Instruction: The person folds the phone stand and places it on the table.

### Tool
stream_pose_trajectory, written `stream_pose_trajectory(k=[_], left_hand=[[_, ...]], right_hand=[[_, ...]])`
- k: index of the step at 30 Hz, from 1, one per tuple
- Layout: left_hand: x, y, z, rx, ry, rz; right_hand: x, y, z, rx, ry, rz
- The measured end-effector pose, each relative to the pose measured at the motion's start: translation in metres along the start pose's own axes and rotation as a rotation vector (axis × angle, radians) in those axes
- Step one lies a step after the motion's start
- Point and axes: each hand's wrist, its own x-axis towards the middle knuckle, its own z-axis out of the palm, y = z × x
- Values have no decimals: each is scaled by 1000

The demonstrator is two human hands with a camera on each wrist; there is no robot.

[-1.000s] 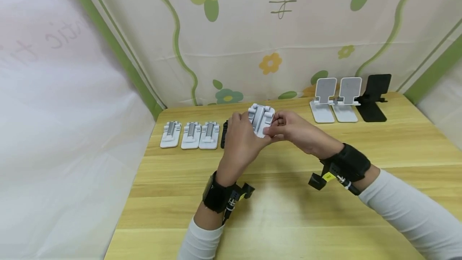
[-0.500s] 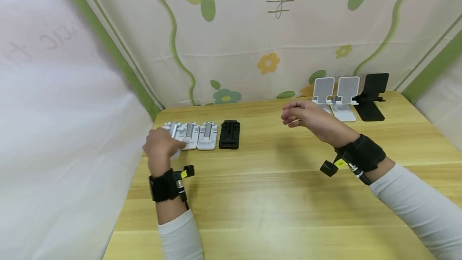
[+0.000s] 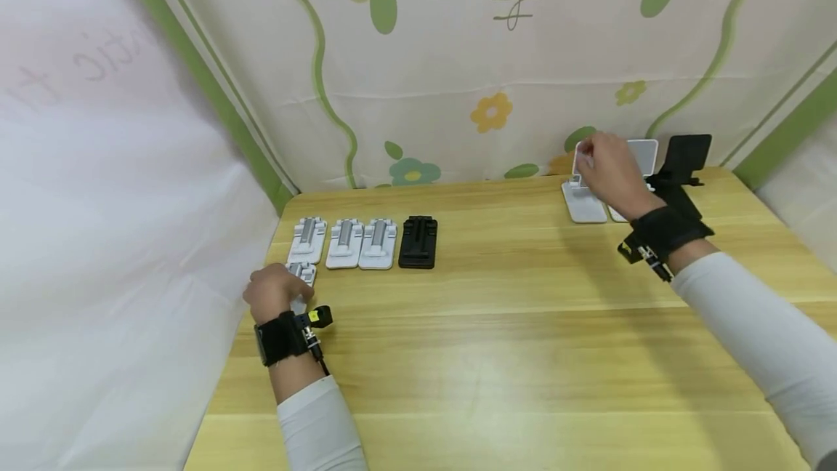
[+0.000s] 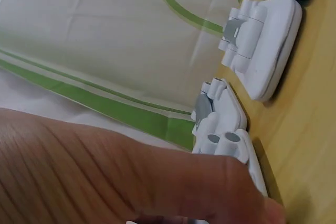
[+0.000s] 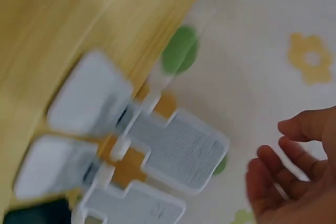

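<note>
My left hand (image 3: 269, 294) grips a folded white phone stand (image 3: 303, 275) at the table's left side, just in front of the leftmost folded white stand (image 3: 307, 240). In the left wrist view the thumb (image 4: 210, 182) lies along the gripped stand (image 4: 231, 148), and the fingers are mostly hidden. At the right, my right hand (image 3: 613, 171) hovers by an unfolded white phone stand (image 3: 584, 203), partly covering it in the head view. Its loosely bent fingers (image 5: 265, 182) hold nothing and stand apart from that stand's upright plate (image 5: 181, 148) in the right wrist view.
Two more folded white stands (image 3: 344, 244) and a folded black one (image 3: 418, 242) continue the left row. Beyond my right hand are a second unfolded white stand (image 3: 644, 156) and an unfolded black one (image 3: 686, 155). A patterned cloth (image 3: 431, 49) hangs behind the wooden table (image 3: 484, 355).
My left hand has carried the white stand from the middle to the left and down in front of the row. My right hand has let go of it and moved right, to the unfolded stands.
</note>
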Motion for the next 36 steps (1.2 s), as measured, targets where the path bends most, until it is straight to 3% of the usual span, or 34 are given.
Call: stream_pose_trajectory(k=[3,5,9,13,17,20,23,26,30,33,36], left_hand=[[2,1,2,13,-3,-7],[4,2,4,33,-1,0],[4,1,4,49,0,5],[4,-3,2,31,-21,10],[3,-8,-1,1,-20,20],[6,-10,-4,-51,32,54],[8,-4,-9,-141,142,108],[-1,11,-18,-253,259,179],[-34,48,-28,-444,337,288],[-60,80,-28,-516,311,404],[-77,111,-16,-530,199,550]], right_hand=[[13,18,-1,-177,43,-126],[20,28,-2,-271,27,-169],[34,37,-4,-372,-45,-174],[42,42,0,-352,-83,-155],[41,46,9,-333,-62,-155],[39,46,13,-344,-14,-160],[36,46,11,-356,31,-157],[33,46,3,-339,63,-174],[32,34,-11,-252,66,-207],[30,9,-20,-180,92,-249],[26,-27,-24,-110,140,-321]])
